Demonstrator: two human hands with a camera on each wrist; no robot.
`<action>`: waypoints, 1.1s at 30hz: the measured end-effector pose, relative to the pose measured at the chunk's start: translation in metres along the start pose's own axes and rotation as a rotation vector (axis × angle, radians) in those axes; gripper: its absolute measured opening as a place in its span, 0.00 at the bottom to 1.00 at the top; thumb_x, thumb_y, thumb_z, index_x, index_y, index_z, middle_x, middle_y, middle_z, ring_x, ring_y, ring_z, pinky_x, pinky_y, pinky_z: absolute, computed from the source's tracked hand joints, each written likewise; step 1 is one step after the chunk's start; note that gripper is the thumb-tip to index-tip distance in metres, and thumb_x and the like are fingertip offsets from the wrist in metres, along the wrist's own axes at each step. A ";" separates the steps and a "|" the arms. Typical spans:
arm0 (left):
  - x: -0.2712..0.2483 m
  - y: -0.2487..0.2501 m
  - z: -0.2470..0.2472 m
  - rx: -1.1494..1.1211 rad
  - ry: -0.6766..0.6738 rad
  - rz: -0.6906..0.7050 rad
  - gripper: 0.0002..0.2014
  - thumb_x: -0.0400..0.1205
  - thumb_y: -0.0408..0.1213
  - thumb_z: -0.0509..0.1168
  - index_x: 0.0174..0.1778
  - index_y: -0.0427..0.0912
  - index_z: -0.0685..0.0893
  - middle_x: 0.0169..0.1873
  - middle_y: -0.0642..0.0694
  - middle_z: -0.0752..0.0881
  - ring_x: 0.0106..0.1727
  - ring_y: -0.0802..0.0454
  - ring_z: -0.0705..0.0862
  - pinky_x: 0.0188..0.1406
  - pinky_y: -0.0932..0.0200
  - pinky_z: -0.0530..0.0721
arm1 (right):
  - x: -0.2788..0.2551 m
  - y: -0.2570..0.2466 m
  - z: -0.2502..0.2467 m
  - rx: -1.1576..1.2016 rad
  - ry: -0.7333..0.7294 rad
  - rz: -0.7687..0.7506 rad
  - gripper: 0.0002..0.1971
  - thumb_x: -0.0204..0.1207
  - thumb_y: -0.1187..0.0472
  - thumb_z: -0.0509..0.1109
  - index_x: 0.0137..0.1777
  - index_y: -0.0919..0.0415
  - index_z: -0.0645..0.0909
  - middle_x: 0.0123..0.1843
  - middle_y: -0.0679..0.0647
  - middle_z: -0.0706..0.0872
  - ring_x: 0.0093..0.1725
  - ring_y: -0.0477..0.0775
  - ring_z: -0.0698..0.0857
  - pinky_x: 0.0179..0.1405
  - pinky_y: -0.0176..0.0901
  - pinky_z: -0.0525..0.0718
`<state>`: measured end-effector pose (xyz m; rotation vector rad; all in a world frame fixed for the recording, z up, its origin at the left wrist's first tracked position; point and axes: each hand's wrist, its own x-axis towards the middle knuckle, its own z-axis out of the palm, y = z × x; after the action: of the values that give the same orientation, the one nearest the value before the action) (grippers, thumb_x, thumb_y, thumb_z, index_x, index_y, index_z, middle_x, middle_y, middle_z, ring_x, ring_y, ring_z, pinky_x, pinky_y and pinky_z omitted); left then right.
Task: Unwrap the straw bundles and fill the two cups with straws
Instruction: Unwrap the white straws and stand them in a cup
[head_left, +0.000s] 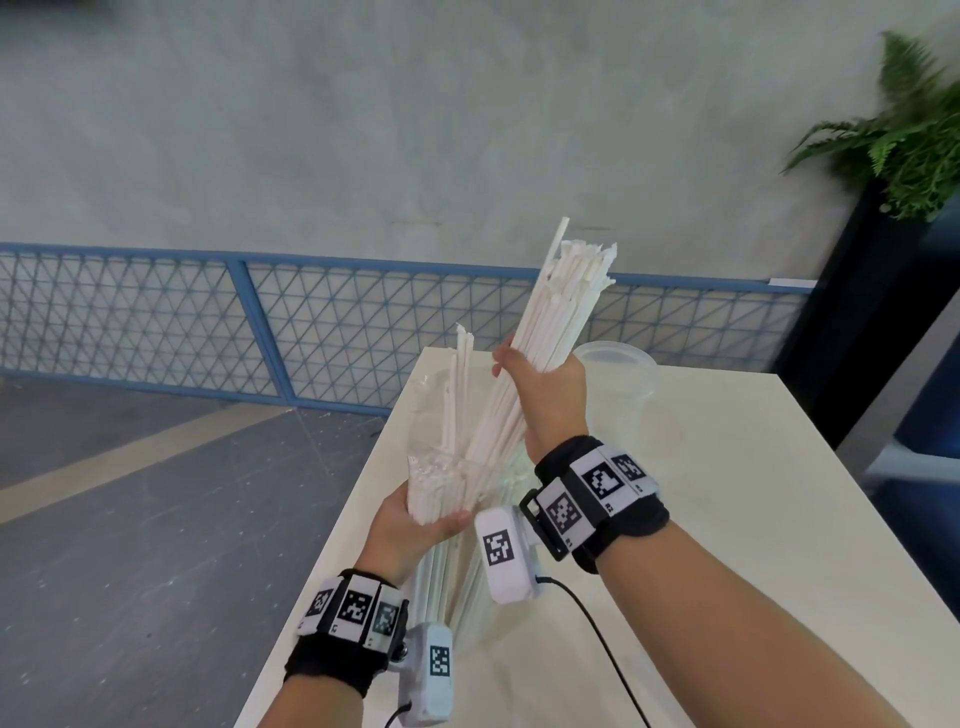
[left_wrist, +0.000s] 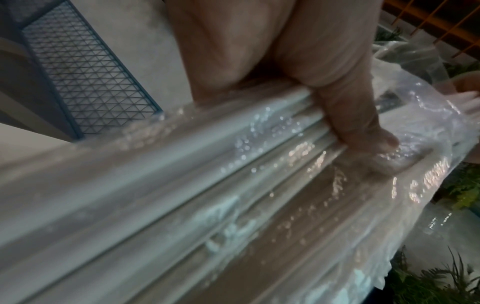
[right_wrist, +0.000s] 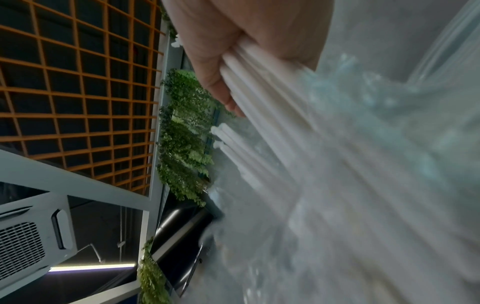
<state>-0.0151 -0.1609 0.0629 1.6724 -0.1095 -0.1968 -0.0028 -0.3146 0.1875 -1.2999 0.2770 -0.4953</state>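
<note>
Above the table's left edge my left hand (head_left: 415, 525) grips a bundle of white straws in a clear plastic wrapper (head_left: 434, 441); the left wrist view shows my thumb (left_wrist: 358, 123) pressed on the shiny wrapper (left_wrist: 285, 168). My right hand (head_left: 545, 384) holds a thick bunch of bare white straws (head_left: 561, 301), tilted up to the right, its lower ends still inside the wrapper. In the right wrist view my fingers (right_wrist: 221, 67) curl round those straws (right_wrist: 262, 98). A clear plastic cup (head_left: 623, 374) stands on the table behind my right hand. A second cup is not visible.
The white table (head_left: 727, 519) stretches forward and to the right. A blue mesh fence (head_left: 156, 312) runs along the grey floor to the left. A fern in a black planter (head_left: 893, 156) stands at the far right.
</note>
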 end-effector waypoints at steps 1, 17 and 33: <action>0.000 0.001 0.000 -0.005 0.008 -0.006 0.19 0.65 0.32 0.79 0.45 0.53 0.82 0.43 0.54 0.89 0.50 0.55 0.86 0.54 0.55 0.82 | 0.003 -0.004 -0.001 0.010 0.008 -0.009 0.04 0.67 0.69 0.73 0.36 0.62 0.80 0.33 0.54 0.82 0.36 0.54 0.82 0.36 0.44 0.80; 0.005 -0.001 -0.008 -0.132 0.083 -0.018 0.15 0.68 0.28 0.77 0.42 0.50 0.82 0.41 0.51 0.87 0.47 0.54 0.85 0.50 0.57 0.79 | 0.034 -0.024 -0.044 0.357 0.189 0.125 0.07 0.72 0.68 0.69 0.33 0.63 0.78 0.28 0.53 0.80 0.24 0.50 0.79 0.25 0.37 0.79; 0.006 -0.008 -0.010 -0.172 0.076 -0.021 0.19 0.60 0.39 0.83 0.44 0.49 0.85 0.41 0.51 0.92 0.52 0.48 0.88 0.58 0.47 0.82 | 0.040 0.031 -0.051 -0.161 0.167 -0.098 0.12 0.72 0.63 0.74 0.54 0.59 0.77 0.45 0.49 0.82 0.45 0.48 0.82 0.48 0.40 0.80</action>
<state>-0.0071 -0.1515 0.0558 1.5084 -0.0167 -0.1540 0.0137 -0.3722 0.1479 -1.4355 0.4000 -0.6780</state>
